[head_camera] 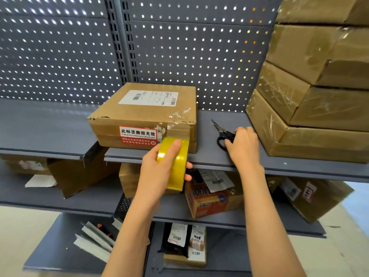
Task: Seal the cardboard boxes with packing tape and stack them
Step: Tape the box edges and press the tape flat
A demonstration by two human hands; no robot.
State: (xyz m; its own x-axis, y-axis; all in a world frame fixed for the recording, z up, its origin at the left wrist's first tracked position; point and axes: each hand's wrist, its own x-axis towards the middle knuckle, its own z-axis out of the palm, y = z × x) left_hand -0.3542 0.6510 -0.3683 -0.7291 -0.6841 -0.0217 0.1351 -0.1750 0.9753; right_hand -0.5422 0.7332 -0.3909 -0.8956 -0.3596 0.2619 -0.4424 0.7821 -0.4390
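On the grey metal shelf (209,156) sits a flat brown cardboard box (145,114) with a white shipping label and a red sticker on its front. Left hand (159,168) has its fingers (188,171) wrapped round a yellow roll of packing tape (175,162), and a strip runs from the roll up the box's front right corner. Right hand (242,144) is over on the black-handled scissors (223,134), fingers curled onto the handles. Just right of that, a stack of tape-wrapped cardboard boxes (311,100) leans a bit unevenly.
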